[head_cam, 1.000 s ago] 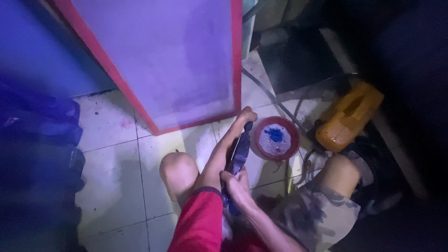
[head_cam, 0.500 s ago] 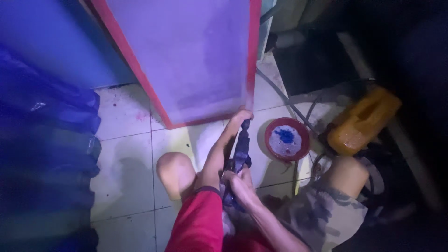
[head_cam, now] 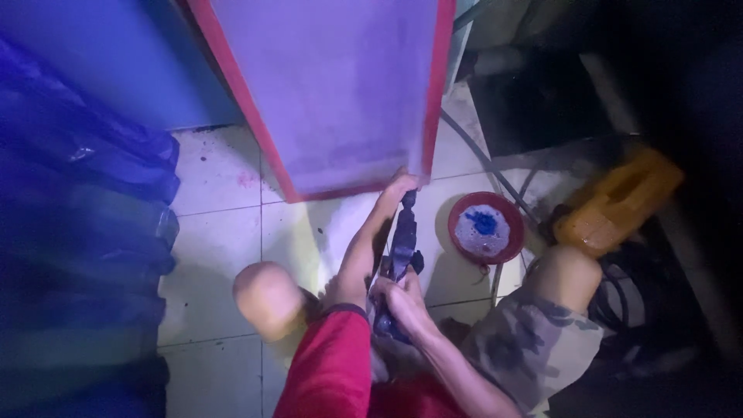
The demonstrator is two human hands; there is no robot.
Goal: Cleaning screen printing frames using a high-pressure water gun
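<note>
I crouch on a tiled floor (head_cam: 224,232) before a large red-framed screen with purple mesh (head_cam: 340,85), which leans upright. My left hand (head_cam: 402,184) reaches forward and grips the front end of a dark spray gun (head_cam: 401,251) near the frame's lower right corner. My right hand (head_cam: 398,302) is closed around the gun's rear handle, close to my body. The gun's tip points at the bottom edge of the frame.
A red bowl (head_cam: 487,227) with blue liquid and foam sits on the floor right of the gun. An orange jerry can (head_cam: 615,205) lies further right. A hose (head_cam: 480,159) runs across the tiles. Blue plastic sheeting (head_cam: 77,201) fills the left side.
The view has shifted so the frame and bowl sit further right and lower. Both hands keep their hold on the spray gun, still aimed at the frame's lower edge.
</note>
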